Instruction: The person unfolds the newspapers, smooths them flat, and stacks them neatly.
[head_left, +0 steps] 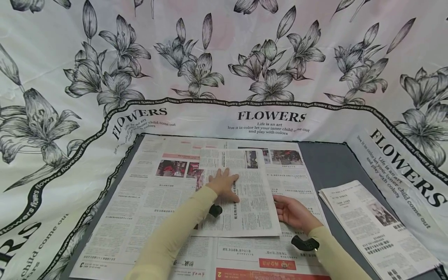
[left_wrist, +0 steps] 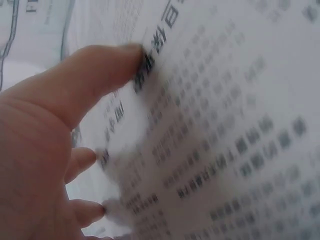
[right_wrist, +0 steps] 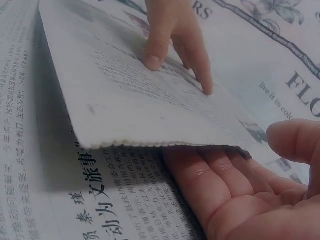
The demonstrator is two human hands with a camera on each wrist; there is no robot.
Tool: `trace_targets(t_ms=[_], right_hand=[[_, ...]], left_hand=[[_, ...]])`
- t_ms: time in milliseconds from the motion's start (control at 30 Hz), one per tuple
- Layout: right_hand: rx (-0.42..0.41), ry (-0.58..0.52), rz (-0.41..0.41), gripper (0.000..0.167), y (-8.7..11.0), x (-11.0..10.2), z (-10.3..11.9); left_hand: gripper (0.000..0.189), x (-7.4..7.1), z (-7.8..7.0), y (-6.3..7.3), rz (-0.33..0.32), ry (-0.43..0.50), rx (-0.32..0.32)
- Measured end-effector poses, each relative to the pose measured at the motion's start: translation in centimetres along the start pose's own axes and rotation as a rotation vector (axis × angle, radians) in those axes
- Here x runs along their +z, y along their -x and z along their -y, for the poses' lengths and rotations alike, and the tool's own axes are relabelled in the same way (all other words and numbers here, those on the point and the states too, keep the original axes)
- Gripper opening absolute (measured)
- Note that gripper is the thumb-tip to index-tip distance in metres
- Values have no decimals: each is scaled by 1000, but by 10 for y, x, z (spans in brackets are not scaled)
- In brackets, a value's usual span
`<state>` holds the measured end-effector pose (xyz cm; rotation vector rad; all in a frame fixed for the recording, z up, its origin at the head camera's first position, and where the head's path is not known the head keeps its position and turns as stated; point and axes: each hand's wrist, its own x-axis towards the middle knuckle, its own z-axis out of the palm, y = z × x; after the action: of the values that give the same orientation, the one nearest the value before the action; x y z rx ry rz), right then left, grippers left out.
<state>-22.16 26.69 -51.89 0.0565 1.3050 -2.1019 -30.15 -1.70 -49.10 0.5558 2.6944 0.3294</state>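
A folded newspaper (head_left: 255, 217) lies on top of larger spread newspaper sheets (head_left: 140, 217). My left hand (head_left: 224, 184) rests on its upper face with fingers spread, and the left wrist view shows the thumb and fingertips touching the print. At the folded newspaper's right edge is my right hand (head_left: 294, 212), palm up. In the right wrist view the right fingers (right_wrist: 200, 172) reach under the jagged edge of the folded newspaper (right_wrist: 125, 115), their tips hidden beneath it. The right thumb (right_wrist: 295, 140) stands apart, off the paper.
A folded stack of newspaper (head_left: 371, 221) lies at the right on the grey table (head_left: 322, 163). White flower-printed cloth (head_left: 266, 120) stands around the back and sides of the table. Black wrist devices (head_left: 304, 244) sit on both sleeves.
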Motion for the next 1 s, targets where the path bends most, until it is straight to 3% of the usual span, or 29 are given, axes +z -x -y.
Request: trace_targets(t_ms=[133, 300, 400, 600, 800, 1000], right_hand=[[13, -6, 19, 34, 1, -2, 0], [26, -23, 119, 39, 3, -7, 0], [40, -44, 184, 42, 3, -9, 0], [68, -62, 232, 42, 2, -9, 0], [59, -87, 251, 42, 3, -11, -1], [47, -84, 253, 41, 2, -12, -1]], left_hand=[[85, 3, -25, 6, -46, -61, 102], [77, 17, -76, 32, -66, -89, 372], [78, 32, -94, 45, -43, -113, 504], [73, 52, -99, 48, -80, -149, 561], [76, 47, -94, 42, -27, -101, 597], [65, 39, -89, 38, 38, 0, 656]])
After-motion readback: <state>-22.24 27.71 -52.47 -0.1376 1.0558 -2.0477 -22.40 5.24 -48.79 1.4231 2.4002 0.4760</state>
